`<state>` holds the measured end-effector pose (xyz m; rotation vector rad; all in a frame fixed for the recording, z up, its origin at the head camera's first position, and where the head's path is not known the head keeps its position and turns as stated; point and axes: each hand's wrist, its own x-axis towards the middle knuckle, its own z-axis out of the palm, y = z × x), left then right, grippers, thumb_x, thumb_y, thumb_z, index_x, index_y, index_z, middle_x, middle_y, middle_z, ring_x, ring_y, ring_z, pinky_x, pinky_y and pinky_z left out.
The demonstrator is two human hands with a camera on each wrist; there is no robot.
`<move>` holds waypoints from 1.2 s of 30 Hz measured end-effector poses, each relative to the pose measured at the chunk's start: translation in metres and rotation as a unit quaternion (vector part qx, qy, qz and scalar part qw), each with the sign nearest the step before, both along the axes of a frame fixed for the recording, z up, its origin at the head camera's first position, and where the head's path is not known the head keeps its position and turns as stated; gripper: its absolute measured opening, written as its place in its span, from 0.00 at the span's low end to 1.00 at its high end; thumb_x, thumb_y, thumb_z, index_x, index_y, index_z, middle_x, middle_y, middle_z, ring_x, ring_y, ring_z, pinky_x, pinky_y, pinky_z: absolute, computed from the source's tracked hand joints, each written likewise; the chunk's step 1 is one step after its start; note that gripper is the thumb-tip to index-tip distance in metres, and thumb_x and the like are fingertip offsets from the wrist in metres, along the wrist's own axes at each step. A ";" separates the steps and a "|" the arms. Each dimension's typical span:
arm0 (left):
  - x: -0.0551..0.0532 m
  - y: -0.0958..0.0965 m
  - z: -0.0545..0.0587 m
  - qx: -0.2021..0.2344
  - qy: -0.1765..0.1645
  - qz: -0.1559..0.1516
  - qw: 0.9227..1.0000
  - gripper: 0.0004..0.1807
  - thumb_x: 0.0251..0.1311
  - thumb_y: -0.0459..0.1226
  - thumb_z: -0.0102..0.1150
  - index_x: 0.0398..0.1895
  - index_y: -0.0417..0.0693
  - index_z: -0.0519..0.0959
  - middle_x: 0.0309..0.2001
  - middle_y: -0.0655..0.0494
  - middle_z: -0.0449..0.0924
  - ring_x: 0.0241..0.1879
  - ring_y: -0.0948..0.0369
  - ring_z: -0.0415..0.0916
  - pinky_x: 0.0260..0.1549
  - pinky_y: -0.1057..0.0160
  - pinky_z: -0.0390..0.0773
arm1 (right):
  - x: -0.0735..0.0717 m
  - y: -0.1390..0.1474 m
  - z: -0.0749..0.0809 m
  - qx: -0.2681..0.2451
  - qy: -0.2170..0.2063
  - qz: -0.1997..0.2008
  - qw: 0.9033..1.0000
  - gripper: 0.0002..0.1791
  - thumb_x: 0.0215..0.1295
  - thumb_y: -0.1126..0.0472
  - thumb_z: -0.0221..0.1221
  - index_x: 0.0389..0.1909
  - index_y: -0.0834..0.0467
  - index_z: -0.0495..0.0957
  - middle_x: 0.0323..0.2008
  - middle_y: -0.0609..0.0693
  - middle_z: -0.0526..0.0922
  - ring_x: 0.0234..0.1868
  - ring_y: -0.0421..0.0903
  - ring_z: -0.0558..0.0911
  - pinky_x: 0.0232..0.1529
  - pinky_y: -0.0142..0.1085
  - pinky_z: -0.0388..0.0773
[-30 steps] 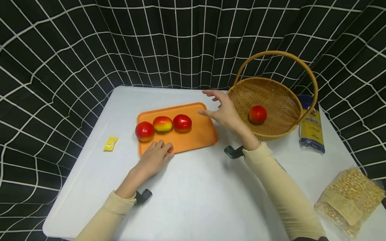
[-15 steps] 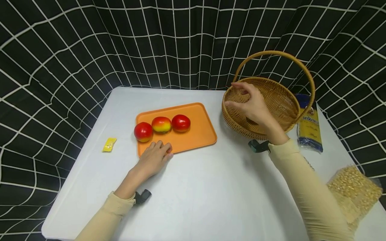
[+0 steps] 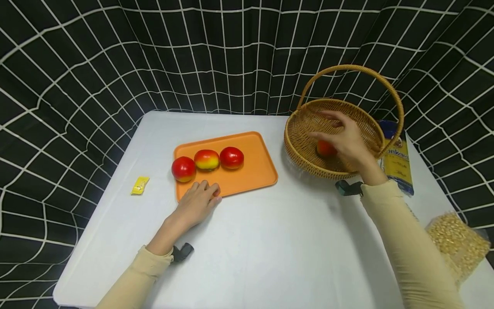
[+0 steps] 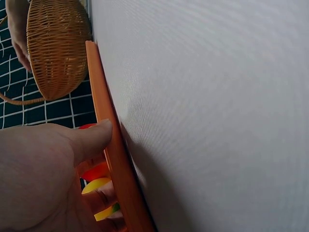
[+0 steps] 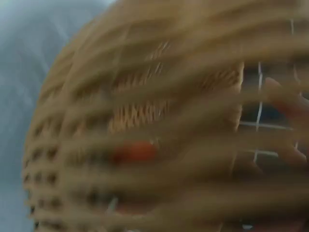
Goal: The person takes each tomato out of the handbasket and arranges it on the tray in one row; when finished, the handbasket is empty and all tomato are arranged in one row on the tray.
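My left hand (image 3: 198, 201) grips the near rim of an orange tray (image 3: 254, 171), thumb outside and fingers over the edge, as the left wrist view shows. On the tray sit three shiny, rounded fruits: a red one with a yellowish underside (image 3: 183, 168) overlapping the left rim, a red-and-yellow one (image 3: 206, 159) and a deep red one (image 3: 232, 158). My right hand (image 3: 349, 139) hovers over the wicker basket (image 3: 308, 161), thumb and fingers spread apart with nothing between them. Inside the basket lies another red fruit (image 3: 325, 148), partly hidden by that hand.
The basket's tall handle (image 3: 355, 67) arches above it. A blue-and-yellow packet (image 3: 399, 165) lies right of the basket, and a clear bag of corn kernels (image 3: 459, 238) at the right edge. A small yellow packet (image 3: 140, 185) lies left of the tray. A black grid curtain (image 3: 231, 56) encloses the table.
My right hand has moved right, from beside the tray's right end to over the basket. The left hand and the fruits on the tray hold their places.
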<state>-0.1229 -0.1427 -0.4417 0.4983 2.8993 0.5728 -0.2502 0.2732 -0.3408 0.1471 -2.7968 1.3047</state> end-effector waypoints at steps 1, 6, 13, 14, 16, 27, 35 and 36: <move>0.000 0.000 0.000 0.000 0.000 0.000 1.000 0.08 0.76 0.43 0.61 0.48 0.51 0.75 0.37 0.51 0.66 0.40 0.51 0.64 0.39 0.57 0.63 | -0.001 0.004 -0.002 0.001 0.000 -0.004 1.000 0.42 0.66 0.54 0.74 0.78 0.53 0.68 0.75 0.62 0.69 0.72 0.64 0.66 0.68 0.60 0.66; 0.000 0.000 0.000 0.000 -0.001 0.000 1.000 0.08 0.76 0.43 0.61 0.48 0.51 0.76 0.37 0.51 0.66 0.40 0.51 0.64 0.38 0.57 0.63 | -0.004 0.017 -0.008 0.010 -0.017 -0.016 1.000 0.42 0.67 0.56 0.73 0.79 0.55 0.65 0.76 0.65 0.66 0.74 0.66 0.64 0.70 0.62 0.65; 0.000 0.000 0.000 -0.001 -0.001 0.002 1.000 0.08 0.76 0.44 0.61 0.48 0.51 0.76 0.37 0.51 0.66 0.40 0.51 0.64 0.38 0.57 0.62 | -0.009 0.030 -0.017 0.055 -0.078 0.003 0.995 0.44 0.69 0.58 0.70 0.81 0.60 0.60 0.79 0.70 0.59 0.78 0.73 0.59 0.73 0.69 0.61; 0.000 0.000 -0.001 0.000 -0.001 0.002 1.000 0.08 0.76 0.44 0.61 0.48 0.51 0.76 0.37 0.51 0.66 0.40 0.51 0.63 0.38 0.57 0.62 | -0.010 0.032 -0.019 0.060 -0.087 0.004 0.994 0.44 0.69 0.59 0.70 0.81 0.60 0.60 0.80 0.70 0.58 0.79 0.73 0.58 0.74 0.69 0.60; 0.000 0.000 -0.001 0.001 0.000 0.002 1.000 0.08 0.76 0.44 0.61 0.48 0.51 0.75 0.37 0.51 0.66 0.40 0.51 0.63 0.38 0.58 0.62 | -0.012 0.036 -0.024 0.067 -0.103 0.005 0.992 0.44 0.70 0.60 0.69 0.81 0.61 0.59 0.79 0.71 0.58 0.78 0.74 0.57 0.74 0.69 0.60; -0.001 0.001 0.000 0.004 0.005 -0.001 1.000 0.07 0.77 0.43 0.59 0.46 0.51 0.75 0.37 0.51 0.66 0.40 0.50 0.63 0.38 0.57 0.62 | -0.013 0.050 -0.042 0.069 -0.131 0.013 0.989 0.45 0.69 0.59 0.70 0.80 0.63 0.58 0.73 0.78 0.63 0.73 0.76 0.65 0.72 0.69 0.63; -0.001 0.001 -0.001 0.001 0.004 -0.002 1.000 0.07 0.77 0.43 0.59 0.47 0.51 0.75 0.37 0.51 0.66 0.40 0.50 0.63 0.38 0.57 0.62 | -0.013 0.049 -0.047 0.069 -0.142 0.010 0.987 0.45 0.69 0.61 0.70 0.81 0.64 0.58 0.73 0.78 0.63 0.73 0.77 0.64 0.74 0.69 0.62; -0.001 0.001 -0.001 0.001 0.003 -0.001 1.000 0.07 0.77 0.43 0.59 0.47 0.51 0.75 0.37 0.51 0.66 0.40 0.50 0.63 0.38 0.57 0.62 | -0.013 0.049 -0.047 0.067 -0.143 0.009 0.987 0.45 0.69 0.61 0.70 0.81 0.64 0.58 0.73 0.78 0.63 0.73 0.77 0.64 0.74 0.69 0.61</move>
